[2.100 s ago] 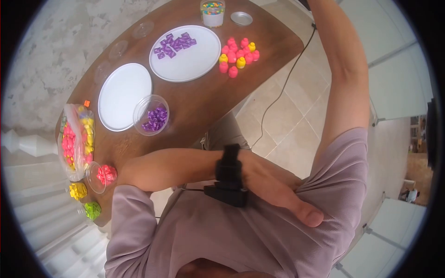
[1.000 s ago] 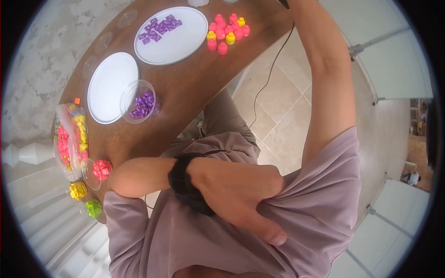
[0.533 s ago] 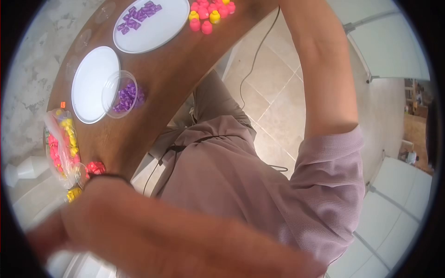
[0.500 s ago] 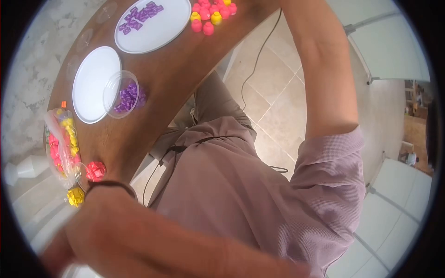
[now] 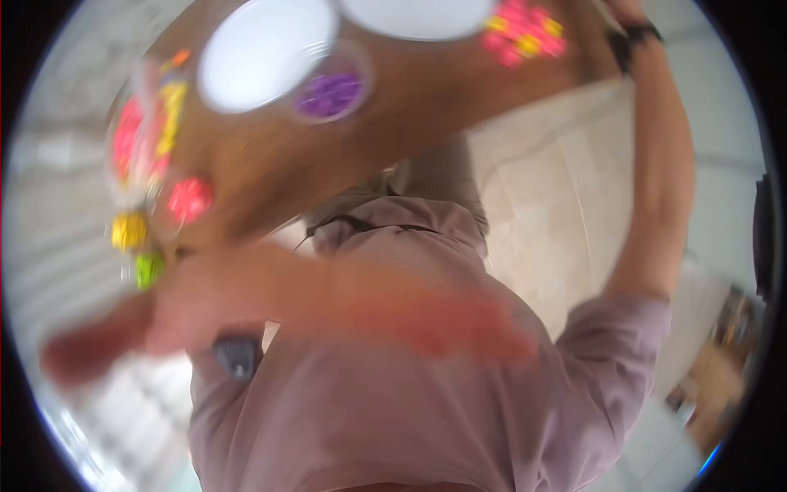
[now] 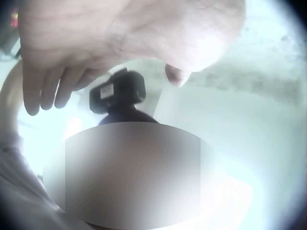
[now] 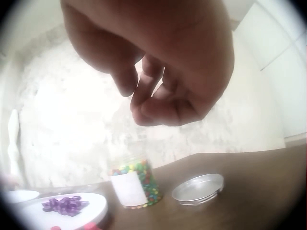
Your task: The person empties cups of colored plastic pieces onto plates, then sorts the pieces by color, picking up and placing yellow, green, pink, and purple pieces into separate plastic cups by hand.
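My left hand [image 5: 328, 303] is a blur held up close to the head camera, across the shirt. In the left wrist view the left hand [image 6: 124, 33] has straight fingers, holds nothing, and lies near a black boxy device [image 6: 117, 91] above a blurred-out patch. At the table's far right end my right hand [image 5: 628, 11] shows only in part. The right wrist view has the right hand [image 7: 168, 72] with loosely curled fingers, nothing between them, above a clear jar of colourful candies [image 7: 136, 184] and a silver lid [image 7: 198, 189].
On the brown table [image 5: 270, 164] stand two white plates [image 5: 266, 49], a clear cup of purple pieces [image 5: 330, 92], a group of pink and yellow pieces [image 5: 525, 33] and a bag of pink and yellow pieces [image 5: 147, 139]. Red pieces [image 5: 191, 199] sit near the left end.
My left hand has gone from the shirt up close to the head camera. The head view has turned, shifting the table rightward since half a second ago; my right hand now shows at top right.
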A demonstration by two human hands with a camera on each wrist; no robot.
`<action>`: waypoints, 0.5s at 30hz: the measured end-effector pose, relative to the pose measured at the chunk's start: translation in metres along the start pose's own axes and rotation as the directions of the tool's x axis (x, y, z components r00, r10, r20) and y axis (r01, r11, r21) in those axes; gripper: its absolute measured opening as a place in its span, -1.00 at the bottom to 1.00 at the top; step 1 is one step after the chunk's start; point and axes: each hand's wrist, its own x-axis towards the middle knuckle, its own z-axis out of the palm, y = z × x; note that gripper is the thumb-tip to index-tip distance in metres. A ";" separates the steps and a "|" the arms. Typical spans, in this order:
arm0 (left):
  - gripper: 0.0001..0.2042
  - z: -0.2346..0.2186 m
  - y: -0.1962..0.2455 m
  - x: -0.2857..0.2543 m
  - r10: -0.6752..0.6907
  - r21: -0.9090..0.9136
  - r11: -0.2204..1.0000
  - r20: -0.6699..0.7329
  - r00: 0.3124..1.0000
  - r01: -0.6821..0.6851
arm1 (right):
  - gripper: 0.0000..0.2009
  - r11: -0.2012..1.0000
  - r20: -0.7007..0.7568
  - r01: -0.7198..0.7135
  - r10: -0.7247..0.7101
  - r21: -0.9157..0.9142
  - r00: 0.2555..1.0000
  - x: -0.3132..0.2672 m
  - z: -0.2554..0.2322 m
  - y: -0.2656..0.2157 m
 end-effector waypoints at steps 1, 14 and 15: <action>0.59 -0.006 0.011 -0.006 -0.006 -0.072 0.997 -0.157 0.988 -0.006 | -0.63 0.999 0.012 0.043 -0.043 -0.006 0.999 -0.001 0.000 0.009; -0.39 0.000 0.063 -0.086 0.408 0.335 0.913 -0.778 0.477 -0.235 | -0.70 0.932 0.095 0.085 -0.126 0.352 0.987 -0.150 0.093 -0.053; -0.39 -0.003 0.057 -0.087 0.421 0.342 0.907 -0.780 0.463 -0.247 | -0.70 0.934 0.115 0.082 -0.129 0.349 0.985 -0.164 0.100 -0.061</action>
